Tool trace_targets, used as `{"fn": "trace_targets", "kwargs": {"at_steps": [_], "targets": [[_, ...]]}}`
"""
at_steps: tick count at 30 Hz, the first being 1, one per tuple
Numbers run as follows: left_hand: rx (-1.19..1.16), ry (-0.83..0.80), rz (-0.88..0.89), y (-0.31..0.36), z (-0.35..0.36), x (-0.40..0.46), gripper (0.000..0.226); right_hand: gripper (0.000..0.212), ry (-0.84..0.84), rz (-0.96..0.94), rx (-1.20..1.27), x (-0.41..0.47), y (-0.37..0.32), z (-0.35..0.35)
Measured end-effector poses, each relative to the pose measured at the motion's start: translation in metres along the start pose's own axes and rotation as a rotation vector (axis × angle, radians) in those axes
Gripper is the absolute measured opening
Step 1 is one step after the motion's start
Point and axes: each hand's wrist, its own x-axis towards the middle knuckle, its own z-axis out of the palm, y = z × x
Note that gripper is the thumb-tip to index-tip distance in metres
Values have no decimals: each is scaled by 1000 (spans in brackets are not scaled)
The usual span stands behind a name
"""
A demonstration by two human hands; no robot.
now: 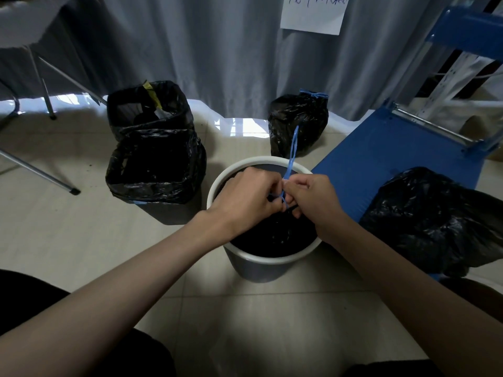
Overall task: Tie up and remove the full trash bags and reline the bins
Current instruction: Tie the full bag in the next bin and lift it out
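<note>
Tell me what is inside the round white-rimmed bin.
A black trash bag fills the round bin; both hands pinch its blue drawstring above. The bag's contents are hidden by the plastic.

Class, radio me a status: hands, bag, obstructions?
Left hand and right hand both pinching the blue drawstring. Black trash bag sits in the round white-rimmed bin, knot unfinished. Nothing in the way.

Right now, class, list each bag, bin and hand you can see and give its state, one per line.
Round bin: bag still inside.
Blue drawstring: being knotted, pulled up.
Left hand: pinching the drawstring.
Right hand: pinching the drawstring.
Far bag: tied, on floor.
Two left bins: lined, open.
Bag on blue cart: out of bin.
</note>
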Motion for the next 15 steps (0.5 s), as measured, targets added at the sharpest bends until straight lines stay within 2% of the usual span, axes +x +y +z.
{"fn": "trace_targets", "kwargs": {"at_steps": [8,12,15], "targets": [[51,74,167,1,4,-5,13,22,-10,66,103,2,0,-3],[28,-6,200,0,-2,-2,11,16,-24,75,62,2,1,-4],[-50,-93,166,-1,-6,-1,12,23,-108,23,11,-1,-1,-4]]}}
